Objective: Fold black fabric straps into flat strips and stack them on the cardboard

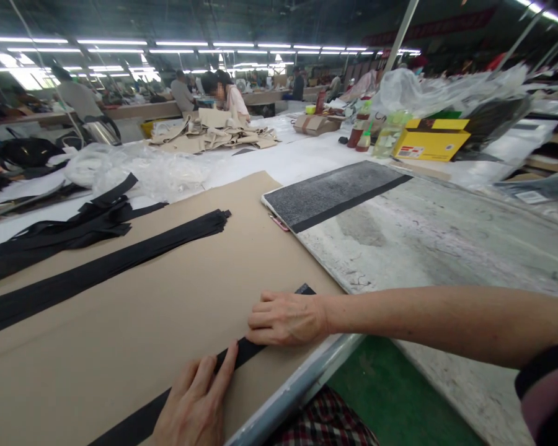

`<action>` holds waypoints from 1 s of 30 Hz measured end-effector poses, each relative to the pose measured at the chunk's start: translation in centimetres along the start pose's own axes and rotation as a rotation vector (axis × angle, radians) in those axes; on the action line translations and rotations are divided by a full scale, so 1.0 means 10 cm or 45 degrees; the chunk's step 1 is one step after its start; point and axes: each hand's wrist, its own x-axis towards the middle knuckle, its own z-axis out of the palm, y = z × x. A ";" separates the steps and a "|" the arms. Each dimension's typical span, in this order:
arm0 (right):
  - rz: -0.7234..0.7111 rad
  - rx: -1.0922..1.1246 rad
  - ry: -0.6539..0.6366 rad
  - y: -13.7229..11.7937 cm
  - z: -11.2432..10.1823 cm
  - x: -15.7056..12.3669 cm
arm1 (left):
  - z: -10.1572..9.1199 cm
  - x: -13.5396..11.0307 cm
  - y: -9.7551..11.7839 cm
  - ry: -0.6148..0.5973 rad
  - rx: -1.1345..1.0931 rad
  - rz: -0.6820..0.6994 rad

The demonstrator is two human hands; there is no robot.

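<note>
A long black fabric strip (248, 348) lies along the near edge of a tan cardboard sheet (134, 322). My left hand (196, 401) lies flat on the strip at the bottom, fingers stretched out. My right hand (286, 319) rests on the strip's right end, with its fingers curled and pressed down on it. Another long black strip (111, 263) lies further up the sheet, clear of both hands.
A heap of black strips (69, 229) sits at left, clear plastic bags (144, 170) behind it. A grey board (328, 193) with a black band lies right, on a stained grey surface (446, 241). Bottles (359, 130), a yellow box (431, 139) and seated people are further back.
</note>
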 end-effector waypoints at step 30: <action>0.063 -0.095 -0.010 -0.02 -0.13 -0.49 | 0.02 0.44 0.29 0.258 -0.135 0.198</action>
